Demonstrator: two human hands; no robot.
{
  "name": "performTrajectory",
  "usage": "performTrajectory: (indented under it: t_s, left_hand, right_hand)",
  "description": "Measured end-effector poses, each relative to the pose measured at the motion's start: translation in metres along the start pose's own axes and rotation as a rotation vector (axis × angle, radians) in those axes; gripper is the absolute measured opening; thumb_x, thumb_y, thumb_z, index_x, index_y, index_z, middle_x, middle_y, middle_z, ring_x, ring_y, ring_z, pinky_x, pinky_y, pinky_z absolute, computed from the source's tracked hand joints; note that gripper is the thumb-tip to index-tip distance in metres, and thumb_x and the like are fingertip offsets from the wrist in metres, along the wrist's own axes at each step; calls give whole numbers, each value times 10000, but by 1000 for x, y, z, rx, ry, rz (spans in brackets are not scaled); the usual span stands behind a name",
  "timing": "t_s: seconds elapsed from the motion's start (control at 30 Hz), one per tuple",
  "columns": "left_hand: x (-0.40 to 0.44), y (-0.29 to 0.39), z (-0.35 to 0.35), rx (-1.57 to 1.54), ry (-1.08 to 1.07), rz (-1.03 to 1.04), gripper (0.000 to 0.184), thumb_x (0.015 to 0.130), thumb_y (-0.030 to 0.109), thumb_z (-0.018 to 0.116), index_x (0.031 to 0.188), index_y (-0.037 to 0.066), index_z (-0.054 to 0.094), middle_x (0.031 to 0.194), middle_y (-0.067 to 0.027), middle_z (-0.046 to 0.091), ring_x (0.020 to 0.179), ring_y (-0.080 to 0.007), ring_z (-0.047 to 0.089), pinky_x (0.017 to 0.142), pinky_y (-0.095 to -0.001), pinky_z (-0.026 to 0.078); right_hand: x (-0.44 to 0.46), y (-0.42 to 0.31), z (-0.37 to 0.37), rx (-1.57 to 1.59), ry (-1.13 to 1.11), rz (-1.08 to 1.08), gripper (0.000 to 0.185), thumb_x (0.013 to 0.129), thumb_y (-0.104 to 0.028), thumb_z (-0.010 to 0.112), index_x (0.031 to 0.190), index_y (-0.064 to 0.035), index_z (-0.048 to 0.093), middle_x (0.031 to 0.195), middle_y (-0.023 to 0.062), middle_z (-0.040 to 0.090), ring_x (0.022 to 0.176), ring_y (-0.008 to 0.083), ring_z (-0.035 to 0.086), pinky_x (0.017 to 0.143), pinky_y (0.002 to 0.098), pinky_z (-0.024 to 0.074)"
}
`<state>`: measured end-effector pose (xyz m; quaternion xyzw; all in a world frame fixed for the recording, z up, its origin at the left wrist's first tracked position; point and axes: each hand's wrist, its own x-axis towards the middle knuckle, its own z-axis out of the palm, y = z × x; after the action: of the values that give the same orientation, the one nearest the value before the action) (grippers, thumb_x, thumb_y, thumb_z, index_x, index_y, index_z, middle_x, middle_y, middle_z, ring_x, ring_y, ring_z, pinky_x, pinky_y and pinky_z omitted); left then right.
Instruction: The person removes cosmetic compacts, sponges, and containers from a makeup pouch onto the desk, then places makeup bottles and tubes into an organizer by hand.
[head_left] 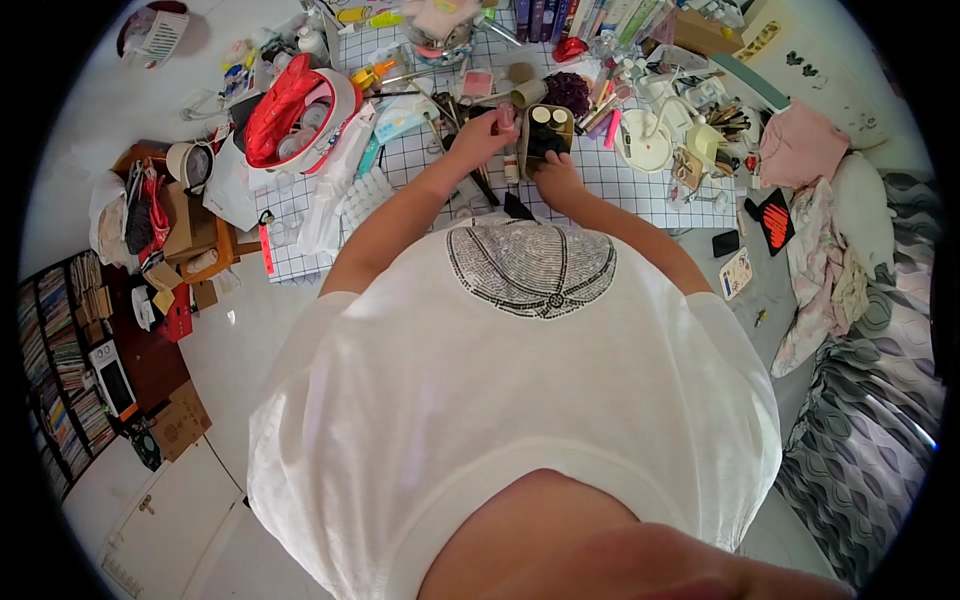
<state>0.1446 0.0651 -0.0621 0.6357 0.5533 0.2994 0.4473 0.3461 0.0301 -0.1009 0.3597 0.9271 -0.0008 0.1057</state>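
My left hand (482,137) is closed around a small pinkish bottle or jar (506,118), raised over the table to the left of an open container. The container (572,128) has a dark inside, and two round white tops (541,115) show at its far end. At its near edge is my right hand (558,174), fingers bent against the rim or just inside; whether they grip the container or something in it is hidden. A small white-and-red bottle (511,168) stands between my hands. Dark slim items (484,188) lie beside my left wrist.
The table (400,165) has a white grid cover. A red-and-white case (300,115) stands left, near a white plastic bag (325,215). Behind are a dark purple bundle (567,93) and books (590,18). A round white tray (643,140) and brushes (732,122) are right.
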Motion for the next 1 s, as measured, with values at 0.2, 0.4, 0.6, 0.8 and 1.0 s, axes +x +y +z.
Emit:
performTrajectory:
  t_s: [0.2,0.4,0.6,0.8,1.0]
  left_hand:
    - [-4,1,1,-32,-16,-6,346,743,274,647,966,29,547,815,-93,610,738,-193,583,682,-302,449]
    - [-4,2,3,6,-16,3,327,756,275,648,938,27,537,804,-84,599,730,-168,565,678,-295,444]
    - [-4,6,9,2,-52,10,300,762,265,635,904,22,529,784,-73,583,718,-157,550,675,-294,439]
    - [-2,0,21,-74,28,38,296,737,236,653,911,19,553,791,-111,615,705,-210,594,655,-311,453]
    - [3,-10,33,-40,42,30,301,715,249,674,859,16,550,733,-109,597,687,-217,589,635,-314,452]
  right_hand:
    - [2,3,4,63,163,60,86,669,-128,532,694,-145,613,780,-19,549,873,187,439,745,321,334]
    - [-2,9,-6,68,274,62,72,672,-164,538,638,-151,601,756,-23,557,854,161,447,714,295,350]
    - [-7,13,-12,257,183,32,64,651,-95,586,713,-100,572,751,45,523,778,230,476,707,335,403]
    - [-5,24,4,496,429,-15,84,677,-102,611,743,-59,580,709,74,524,750,258,504,678,353,431]
    - [-8,30,-11,703,325,187,105,716,-133,617,774,-47,599,743,110,555,757,280,537,671,369,444]
